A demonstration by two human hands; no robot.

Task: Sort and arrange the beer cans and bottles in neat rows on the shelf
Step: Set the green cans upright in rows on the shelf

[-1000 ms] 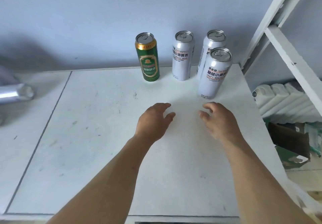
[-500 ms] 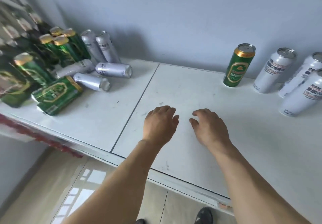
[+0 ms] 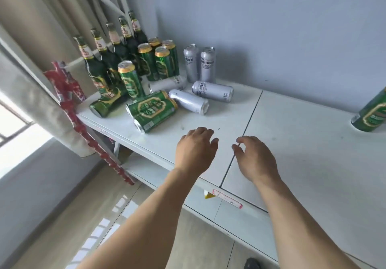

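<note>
A jumble of beer stands and lies at the left end of the white shelf [image 3: 292, 143]. Several green bottles [image 3: 94, 66] stand at the back left, and one green bottle [image 3: 106, 101] lies on its side. Green cans [image 3: 163, 63] stand behind them; two green cans [image 3: 151, 111] lie flat in front. Two silver cans [image 3: 207, 65] stand by the wall and three silver cans [image 3: 212, 91] lie flat. A lone green can [image 3: 371, 114] stands at the right edge. My left hand [image 3: 195, 149] and my right hand [image 3: 255, 158] hover above the shelf, fingers loosely bent, holding nothing.
A red and white wrapped strip [image 3: 71, 101] runs down the white rack post at the left. A lower shelf [image 3: 146, 170] shows below the front edge. Beige curtain [image 3: 41, 28] hangs at the left, a blue-grey wall [image 3: 271, 28] is behind, and tiled floor [image 3: 104, 216] lies below.
The view has swung left from the upright cans on the right to the pile at the left end. Both hands have travelled left with it, still holding nothing.
</note>
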